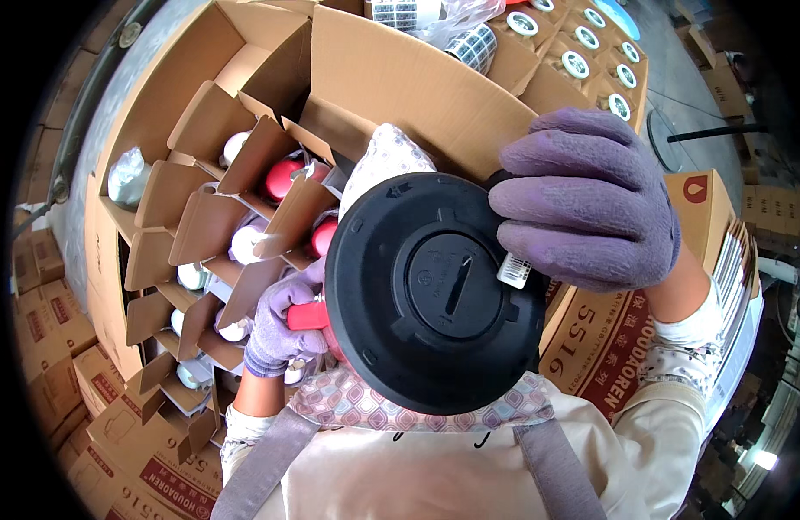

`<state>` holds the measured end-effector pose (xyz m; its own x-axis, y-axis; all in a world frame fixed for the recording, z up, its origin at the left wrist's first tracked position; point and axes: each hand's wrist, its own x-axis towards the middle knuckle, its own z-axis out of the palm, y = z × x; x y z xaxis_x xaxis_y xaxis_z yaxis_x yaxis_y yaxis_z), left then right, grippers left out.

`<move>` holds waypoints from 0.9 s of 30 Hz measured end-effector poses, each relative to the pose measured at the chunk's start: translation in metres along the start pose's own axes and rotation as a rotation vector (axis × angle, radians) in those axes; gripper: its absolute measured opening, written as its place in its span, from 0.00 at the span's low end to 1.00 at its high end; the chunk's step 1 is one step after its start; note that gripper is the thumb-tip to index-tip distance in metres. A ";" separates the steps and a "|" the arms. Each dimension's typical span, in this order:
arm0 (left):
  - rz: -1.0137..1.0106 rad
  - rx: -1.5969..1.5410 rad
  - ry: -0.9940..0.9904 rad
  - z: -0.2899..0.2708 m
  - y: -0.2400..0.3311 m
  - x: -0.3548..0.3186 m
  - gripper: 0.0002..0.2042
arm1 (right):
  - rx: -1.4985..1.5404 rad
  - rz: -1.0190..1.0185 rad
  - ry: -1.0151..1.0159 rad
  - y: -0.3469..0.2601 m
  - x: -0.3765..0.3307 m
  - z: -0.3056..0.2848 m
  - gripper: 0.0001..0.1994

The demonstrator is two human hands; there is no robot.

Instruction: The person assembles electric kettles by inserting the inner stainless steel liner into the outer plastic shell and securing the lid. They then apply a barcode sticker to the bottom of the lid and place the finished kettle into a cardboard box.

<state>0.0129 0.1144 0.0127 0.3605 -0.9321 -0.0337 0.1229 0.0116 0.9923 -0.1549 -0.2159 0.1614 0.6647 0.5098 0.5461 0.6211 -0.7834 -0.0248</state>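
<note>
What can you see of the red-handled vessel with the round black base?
The red-handled vessel is tilted so its round, black, plastic-looking base faces the camera. The base has small notches near its rim and a central disc with a dark, slanted, slot-like mark. The gloved left hand grips the red handle. The gloved right hand is at the base's right edge, beside a white barcode label; whether it grips the vessel is unclear.
</note>
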 end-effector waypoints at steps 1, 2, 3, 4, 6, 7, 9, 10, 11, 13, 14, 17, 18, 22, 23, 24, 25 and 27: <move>0.011 0.015 -0.003 -0.001 0.000 -0.001 0.22 | -0.029 0.001 0.031 -0.001 0.000 0.001 0.12; 0.020 0.028 -0.003 -0.002 0.000 -0.002 0.21 | -0.020 0.004 0.070 -0.002 0.003 0.003 0.12; 0.031 0.036 -0.004 -0.001 0.000 -0.003 0.21 | -0.012 0.007 0.108 -0.003 0.005 0.004 0.12; 0.040 0.041 -0.011 -0.002 -0.001 -0.002 0.21 | -0.006 0.013 0.144 -0.005 0.007 0.006 0.12; 0.059 0.052 -0.022 -0.002 0.000 -0.002 0.20 | 0.026 -0.027 0.163 -0.008 0.008 0.015 0.13; 0.068 0.058 -0.025 -0.002 -0.001 -0.002 0.20 | 0.037 -0.037 0.140 -0.010 0.009 0.018 0.13; 0.087 0.070 -0.032 -0.002 -0.002 -0.002 0.20 | 0.054 -0.050 0.118 -0.010 0.010 0.022 0.14; 0.093 0.074 -0.030 -0.001 -0.001 -0.003 0.20 | 0.059 -0.045 0.114 -0.010 0.010 0.023 0.13; 0.100 0.078 -0.031 -0.002 -0.001 -0.003 0.20 | 0.063 -0.040 0.109 -0.011 0.010 0.024 0.13; 0.109 0.078 -0.026 -0.001 -0.001 -0.004 0.20 | 0.064 -0.033 0.105 -0.012 0.012 0.024 0.12; 0.114 0.077 -0.023 0.000 -0.001 -0.003 0.20 | 0.065 -0.031 0.102 -0.013 0.013 0.024 0.12; 0.123 0.069 -0.020 0.000 0.000 0.000 0.20 | 0.074 -0.037 0.087 -0.014 0.012 0.023 0.13; 0.122 0.063 -0.020 0.001 0.000 0.001 0.20 | 0.076 -0.039 0.081 -0.014 0.012 0.022 0.13; -0.070 -0.022 -0.002 -0.003 -0.001 -0.004 0.22 | 0.078 -0.058 0.062 -0.012 0.013 0.023 0.13; -0.100 -0.041 0.003 -0.004 -0.002 -0.005 0.24 | 0.075 -0.066 0.060 -0.012 0.014 0.022 0.13; -0.082 -0.046 0.008 -0.003 -0.002 -0.005 0.23 | 0.067 -0.079 0.065 -0.011 0.015 0.023 0.13; -0.065 -0.051 0.010 -0.002 -0.001 -0.004 0.23 | 0.067 -0.079 0.072 -0.011 0.016 0.024 0.13; -0.031 -0.060 0.016 0.001 -0.001 -0.003 0.23 | 0.072 -0.072 0.089 -0.012 0.015 0.026 0.13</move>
<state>0.0109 0.1171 0.0118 0.3705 -0.9264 -0.0671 0.1892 0.0045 0.9819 -0.1413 -0.1894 0.1484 0.5798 0.5276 0.6209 0.6964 -0.7164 -0.0414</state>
